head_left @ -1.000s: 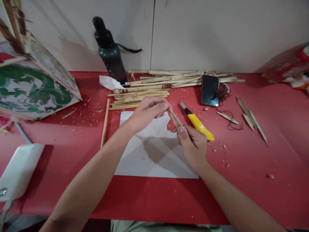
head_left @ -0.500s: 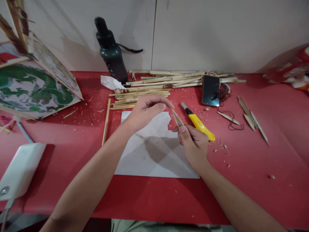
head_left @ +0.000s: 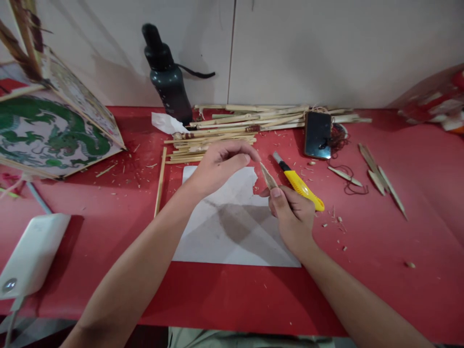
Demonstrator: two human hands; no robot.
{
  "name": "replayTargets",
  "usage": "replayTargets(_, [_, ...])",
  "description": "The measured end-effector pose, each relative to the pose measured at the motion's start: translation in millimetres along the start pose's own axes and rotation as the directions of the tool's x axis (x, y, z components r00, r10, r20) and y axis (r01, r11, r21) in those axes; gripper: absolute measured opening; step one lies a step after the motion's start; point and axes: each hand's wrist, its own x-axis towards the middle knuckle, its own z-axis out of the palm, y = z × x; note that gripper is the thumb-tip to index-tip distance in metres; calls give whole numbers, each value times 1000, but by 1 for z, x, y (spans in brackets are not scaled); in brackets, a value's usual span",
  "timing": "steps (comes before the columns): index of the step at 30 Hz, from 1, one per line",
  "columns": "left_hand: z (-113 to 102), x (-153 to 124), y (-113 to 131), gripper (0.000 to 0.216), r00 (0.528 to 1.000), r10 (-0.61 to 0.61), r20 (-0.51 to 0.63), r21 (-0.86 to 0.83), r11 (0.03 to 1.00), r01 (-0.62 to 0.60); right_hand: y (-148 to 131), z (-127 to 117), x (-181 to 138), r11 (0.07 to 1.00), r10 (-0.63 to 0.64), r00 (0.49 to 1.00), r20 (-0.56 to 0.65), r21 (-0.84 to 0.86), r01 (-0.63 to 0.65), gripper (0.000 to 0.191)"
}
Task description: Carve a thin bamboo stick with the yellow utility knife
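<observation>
In my right hand [head_left: 293, 212] is a pointed sliver of bamboo [head_left: 268, 177], pinched between thumb and fingers with its tip angled up and to the left. My left hand [head_left: 225, 166] hovers over the paper with fingers curved and thumb apart. Its fingertips end right at the sliver's point; whether they touch it I cannot tell. Beneath both hands lies a white sheet of paper [head_left: 217, 237] with a torn upper right corner. A yellow utility knife [head_left: 302, 188] rests on the red table just beyond my right hand.
Bamboo sticks [head_left: 224, 140] lie in bundles along the wall, beside a dark bottle [head_left: 170, 87]. A phone [head_left: 318, 135] and several pointed bamboo pieces [head_left: 373, 169] are at right. On the left stand a dragon-painted lantern [head_left: 65, 130] and a white power bank [head_left: 36, 253].
My hands keep nearly the same pose, with the sliver still in the right one. The right hand has shifted very slightly rightward, along with a slight shift of the whole view.
</observation>
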Motion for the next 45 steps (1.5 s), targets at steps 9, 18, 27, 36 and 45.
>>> replayTargets(9, [2,-1,5,12,994,-44,101,23,999,42,1,0,-1,1000,-2,1000,21,-25,3,40])
replayTargets(18, [-1,2,3,16,995,-71,68,25,997,69,1,0,-1,999,17,999,30,-30,-16,43])
replayTargets(27, [1,1,8,19,985,-117,127,56,992,110,1,0,-1,999,21,999,33,-29,-20,41])
replayTargets(36, [-5,1,4,18,981,-75,178,84,995,61,5,2,1,977,62,994,91,199,-79,43])
replayTargets(45, [-16,2,-6,14,971,-154,182,182,976,121,7,0,6,998,53,998,25,14,-54,30])
